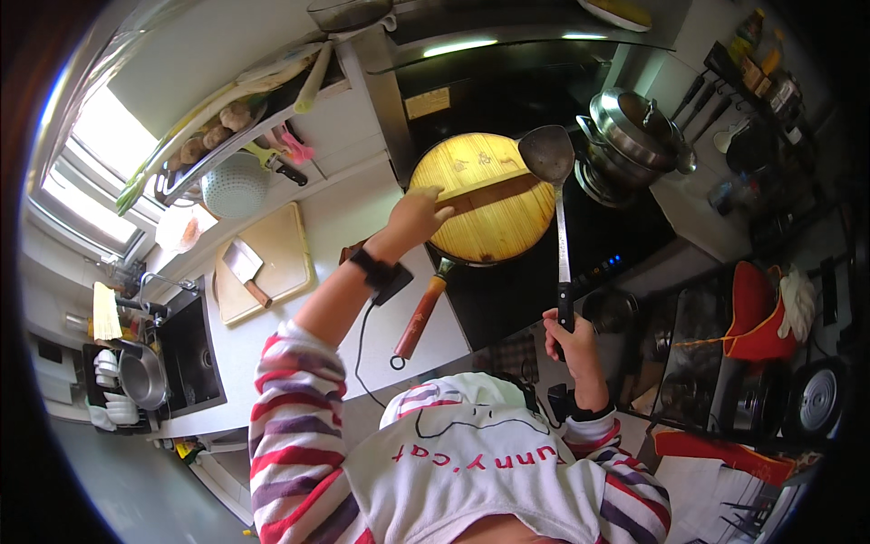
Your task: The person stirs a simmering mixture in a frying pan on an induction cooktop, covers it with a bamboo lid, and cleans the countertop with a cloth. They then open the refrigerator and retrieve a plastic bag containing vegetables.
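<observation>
My left hand (416, 219) grips the left end of the bar handle on a round wooden lid (496, 228). The lid covers a pan on the black cooktop (489, 306). Towards me extends the pan's reddish-brown handle (419, 318), which has a metal ring at its end. In my right hand (573, 343) is the black grip of a metal wok spatula (563, 245). Its dark blade is raised at the lid's right edge and overlaps it in view; I cannot tell whether they touch. What lies under the lid is hidden.
A lidded steel pot (629, 143) stands right of the pan. On the left counter, a cleaver (243, 262) lies on a cutting board (289, 234). The sink (194, 353) is beyond, with a steel pan (141, 374) near it. A cable (360, 353) crosses the counter edge.
</observation>
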Available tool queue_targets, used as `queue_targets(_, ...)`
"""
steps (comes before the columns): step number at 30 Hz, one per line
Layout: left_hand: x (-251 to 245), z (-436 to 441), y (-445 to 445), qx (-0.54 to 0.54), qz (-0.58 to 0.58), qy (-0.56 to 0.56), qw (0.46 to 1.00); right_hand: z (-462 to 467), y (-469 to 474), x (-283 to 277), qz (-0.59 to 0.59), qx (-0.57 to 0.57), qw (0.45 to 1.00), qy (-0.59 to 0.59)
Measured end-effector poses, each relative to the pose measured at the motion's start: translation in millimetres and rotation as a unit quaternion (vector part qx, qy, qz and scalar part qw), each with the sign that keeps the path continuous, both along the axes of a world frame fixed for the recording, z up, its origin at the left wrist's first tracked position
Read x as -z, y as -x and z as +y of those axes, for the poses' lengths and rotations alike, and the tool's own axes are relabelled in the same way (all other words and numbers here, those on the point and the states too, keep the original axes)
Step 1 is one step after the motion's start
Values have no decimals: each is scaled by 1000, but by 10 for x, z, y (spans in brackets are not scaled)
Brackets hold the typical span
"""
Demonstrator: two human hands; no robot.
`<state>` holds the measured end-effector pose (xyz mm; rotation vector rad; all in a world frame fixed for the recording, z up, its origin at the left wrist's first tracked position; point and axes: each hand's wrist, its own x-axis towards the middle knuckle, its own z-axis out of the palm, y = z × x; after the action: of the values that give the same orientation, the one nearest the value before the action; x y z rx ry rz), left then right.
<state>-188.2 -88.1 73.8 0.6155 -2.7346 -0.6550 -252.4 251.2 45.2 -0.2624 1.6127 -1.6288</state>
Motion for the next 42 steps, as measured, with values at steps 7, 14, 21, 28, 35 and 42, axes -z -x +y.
queue_targets(7,537,-6,930,16,-62,179,982,380,21,8,25,45,998,-28)
queue_targets(14,541,-52,1348,79,-188,196,959,717,73,80,20,78,995,-52)
queue_targets(21,415,-108,1426,40,-156,1,987,803,149,146,16,99,994,-50)
queue_targets(28,149,-567,870,39,48,19,998,722,272,147,46,82,994,-56)
queue_targets(35,94,-498,9,-42,202,-293,933,567,293,93,171,56,977,-113)
queue_targets(42,398,-123,-554,-64,374,-530,758,569,353,-409,470,-46,852,-229)
